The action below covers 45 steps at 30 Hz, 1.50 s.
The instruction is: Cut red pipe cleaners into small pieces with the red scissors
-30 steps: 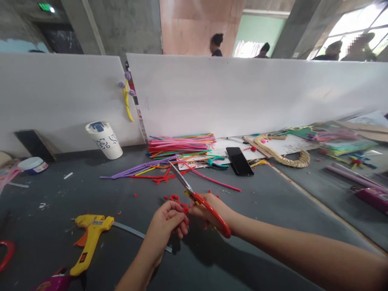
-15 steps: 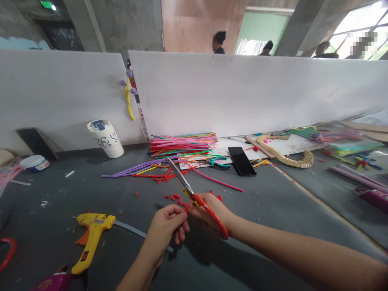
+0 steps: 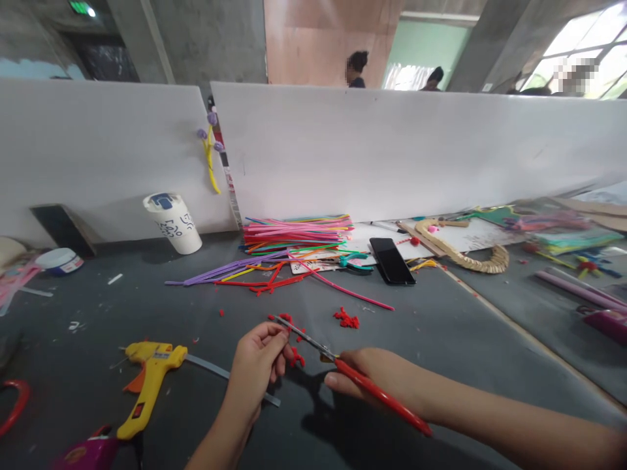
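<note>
Two hands of yours over the grey table, and the right hand has a firm hold on the red-handled scissors. Those blades look pretty much together, slanting up and left so the tip sits right by your left fingertips; can't tell if metal meets skin. Your left hand is in a narrow pinch, thumb against fingers, but I can't make out whether anything's caught in there.

The red snippets are in a few spots: a scatter just past your left fingertips, a small clump beside them, and a neat little pile beyond your right hand.

Off to your left is the yellow glue gun lying on its side, clear glue stick poking out the back. Further up you've got loose purple stems, a thick pink bundle of them against the white partition, plus a black phone.
</note>
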Available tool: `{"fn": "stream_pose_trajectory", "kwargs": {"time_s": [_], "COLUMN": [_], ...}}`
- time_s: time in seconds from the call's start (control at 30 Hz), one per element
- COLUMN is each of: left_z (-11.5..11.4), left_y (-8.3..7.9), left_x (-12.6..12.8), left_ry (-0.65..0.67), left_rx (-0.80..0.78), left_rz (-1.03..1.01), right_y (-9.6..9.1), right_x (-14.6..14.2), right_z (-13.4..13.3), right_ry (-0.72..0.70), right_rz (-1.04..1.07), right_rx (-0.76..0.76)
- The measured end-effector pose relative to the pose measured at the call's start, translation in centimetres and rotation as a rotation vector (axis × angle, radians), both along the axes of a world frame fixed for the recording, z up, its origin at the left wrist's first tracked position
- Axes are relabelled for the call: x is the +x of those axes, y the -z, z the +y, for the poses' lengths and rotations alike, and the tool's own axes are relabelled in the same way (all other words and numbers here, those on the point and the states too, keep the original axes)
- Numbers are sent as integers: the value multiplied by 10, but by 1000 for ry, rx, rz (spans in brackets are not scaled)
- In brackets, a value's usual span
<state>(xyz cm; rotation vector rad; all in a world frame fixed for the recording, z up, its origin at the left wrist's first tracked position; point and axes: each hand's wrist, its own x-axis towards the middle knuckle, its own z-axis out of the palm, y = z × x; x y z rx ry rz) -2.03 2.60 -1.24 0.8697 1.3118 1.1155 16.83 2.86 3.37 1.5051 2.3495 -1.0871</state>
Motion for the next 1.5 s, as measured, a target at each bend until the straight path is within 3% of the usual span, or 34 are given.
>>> {"fn": "stream_pose_trajectory", "kwargs": {"time_s": [0.27,0.43,0.73,0.93,1.27,1.5], "left_z": [-1,-2,-2,-2,-1,0], "left_y": [-4,-7,-8,-7,-6,-4], "left_x": [0,-1,-1,0,1,-1], "left_ry": [35,38,32,6,23,74], "left_rx": [-5,-24,-36,0,26,-1], "left_rz": [-14,-104,-118,-12,96,130], "right_y": [27,40,26,16,20,13], "right_x": [-3,-3,-7,-8,-6,-7], "right_z": [-4,-6,-6,-6,-7,-7], "right_ry": [120,171,106,35,11,20], "right_rz": [104,201,142,53,34,38], "right_rx": [-90,-239,-53,6,19,-5]}}
